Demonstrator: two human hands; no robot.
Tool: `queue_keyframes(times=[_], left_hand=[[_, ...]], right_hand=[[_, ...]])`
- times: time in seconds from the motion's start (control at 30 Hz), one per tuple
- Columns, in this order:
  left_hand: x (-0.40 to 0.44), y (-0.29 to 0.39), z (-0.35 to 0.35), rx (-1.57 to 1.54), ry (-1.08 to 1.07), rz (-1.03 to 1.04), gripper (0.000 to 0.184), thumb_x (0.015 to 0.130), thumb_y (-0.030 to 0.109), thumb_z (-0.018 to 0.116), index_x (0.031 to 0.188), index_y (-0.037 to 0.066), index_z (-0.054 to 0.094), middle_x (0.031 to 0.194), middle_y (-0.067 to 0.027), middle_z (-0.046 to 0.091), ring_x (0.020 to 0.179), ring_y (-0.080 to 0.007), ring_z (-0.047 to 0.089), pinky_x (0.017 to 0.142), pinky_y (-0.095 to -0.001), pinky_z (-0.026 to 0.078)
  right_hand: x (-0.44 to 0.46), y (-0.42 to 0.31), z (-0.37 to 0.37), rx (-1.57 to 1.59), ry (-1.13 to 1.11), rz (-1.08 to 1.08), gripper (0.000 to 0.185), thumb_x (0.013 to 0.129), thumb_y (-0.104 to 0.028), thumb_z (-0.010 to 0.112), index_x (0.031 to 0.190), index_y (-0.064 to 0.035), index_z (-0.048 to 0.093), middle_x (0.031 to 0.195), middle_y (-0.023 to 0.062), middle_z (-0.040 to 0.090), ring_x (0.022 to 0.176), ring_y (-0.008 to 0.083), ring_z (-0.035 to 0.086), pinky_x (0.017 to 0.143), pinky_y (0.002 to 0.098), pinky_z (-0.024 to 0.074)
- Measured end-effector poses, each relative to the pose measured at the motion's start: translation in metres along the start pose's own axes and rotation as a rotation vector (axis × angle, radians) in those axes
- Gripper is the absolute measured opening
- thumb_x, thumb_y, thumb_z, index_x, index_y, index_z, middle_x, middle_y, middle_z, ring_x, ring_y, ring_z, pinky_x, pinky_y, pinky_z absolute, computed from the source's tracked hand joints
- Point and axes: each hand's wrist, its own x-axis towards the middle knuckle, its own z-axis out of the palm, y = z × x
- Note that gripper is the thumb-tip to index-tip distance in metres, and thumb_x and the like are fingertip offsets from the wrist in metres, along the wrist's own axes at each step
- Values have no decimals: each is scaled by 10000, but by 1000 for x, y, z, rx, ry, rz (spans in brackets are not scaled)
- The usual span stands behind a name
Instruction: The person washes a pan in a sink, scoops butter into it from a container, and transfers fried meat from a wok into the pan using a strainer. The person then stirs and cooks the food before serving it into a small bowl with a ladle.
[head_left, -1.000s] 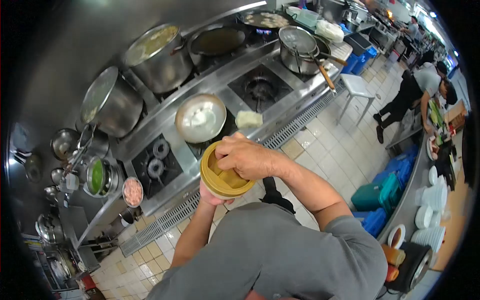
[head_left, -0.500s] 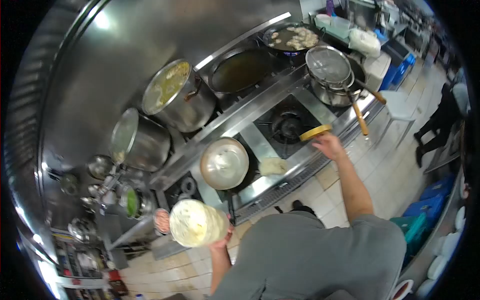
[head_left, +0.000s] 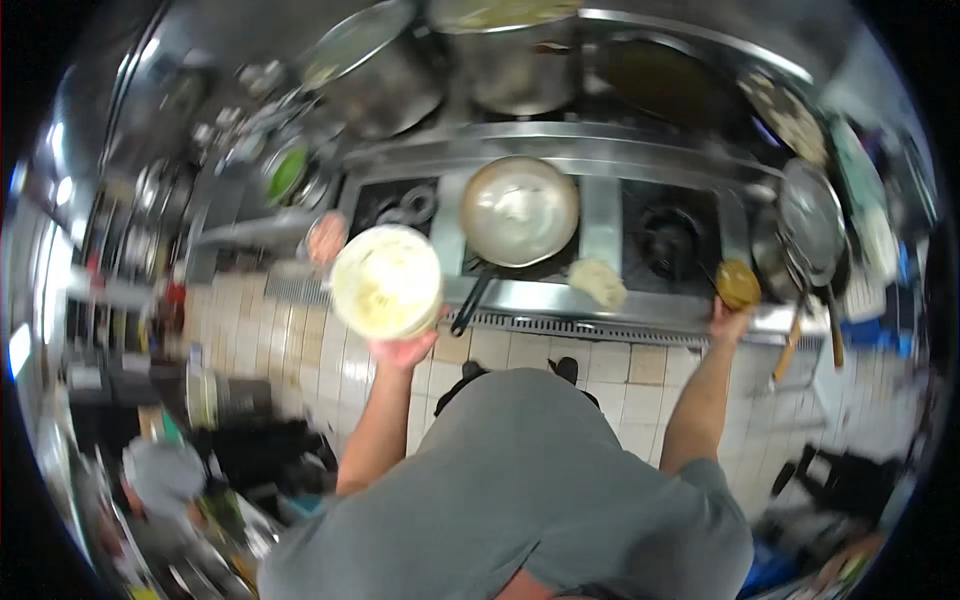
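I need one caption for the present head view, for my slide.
Left hand holding an open white round tub, right hand a yellow round lid, before a steel stove.

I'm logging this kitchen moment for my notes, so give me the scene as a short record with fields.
Left hand: holds an open white tub, pale contents inside
Right hand: holds a yellow lid
Pan: on the stove, black handle toward the person
Pale cloth: on the stove's front ledge, right of the pan
Pink food: in a small container, beyond the tub
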Motion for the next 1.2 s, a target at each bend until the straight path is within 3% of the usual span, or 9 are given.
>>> queue_keyframes(times=[0.07,0.13,0.2,0.37,0.5,0.6,0.73,0.9,1.2], left_hand=[[7,-1,8,19,-52,39,831,900,685,491,1527,154,370,1532,-165,423,1339,-488,442,1010,-637,471],[14,-1,10,0,112,196,836,879,671,527,1515,145,395,1531,-153,433,1347,-427,462,1080,-616,415],[13,11,8,-45,313,343,841,865,662,552,1508,139,409,1532,-147,436,1355,-388,469,1119,-597,381],[23,40,7,251,271,239,909,821,685,594,1511,124,408,1517,-140,456,1360,-370,465,1097,-561,414],[40,62,-23,165,99,25,851,890,674,484,1540,137,362,1568,-129,393,1417,-367,400,1155,-579,329],[52,65,-17,211,212,25,788,876,631,561,1465,118,459,1435,-124,541,1283,-324,554,1007,-506,502],[58,70,-22,243,204,35,778,904,584,547,1482,76,431,1458,-150,519,1341,-334,504,1107,-514,415],[54,77,-26,215,158,50,825,903,609,524,1505,61,394,1506,-167,462,1388,-354,445,1160,-527,345],[65,80,-24,283,150,63,851,896,616,520,1533,78,349,1542,-166,416,1412,-358,414,1175,-522,327]], right_hand=[[-11,-12,18,-327,159,55,767,975,-658,453,1537,-160,295,1533,130,363,1304,344,493,1023,546,493],[51,-14,-16,-1298,190,-116,622,1001,-534,520,1221,37,637,1086,204,682,996,344,651,879,430,531],[8,-29,16,-1796,286,-563,476,985,-402,600,1107,48,695,915,189,705,862,333,666,841,392,524],[-288,-34,251,-1104,-595,-699,156,905,-88,695,1047,-49,745,910,98,701,808,195,652,744,306,518],[-436,0,372,-1146,-1448,-1339,264,737,-68,695,984,-137,758,809,48,659,747,227,644,641,363,500],[-460,45,420,-1271,-1557,-1468,219,729,-100,670,931,-136,743,783,33,653,719,208,654,626,356,502],[-449,83,431,-1552,-1635,-1558,44,707,-135,661,735,-104,674,756,22,620,683,205,639,609,344,484],[-477,42,437,-1217,-1618,-1767,36,713,-130,641,686,-106,642,748,36,617,764,204,642,625,346,483],[-461,80,411,-1433,-1694,-1393,48,733,-123,625,706,-91,648,732,51,633,763,232,648,644,371,539]])
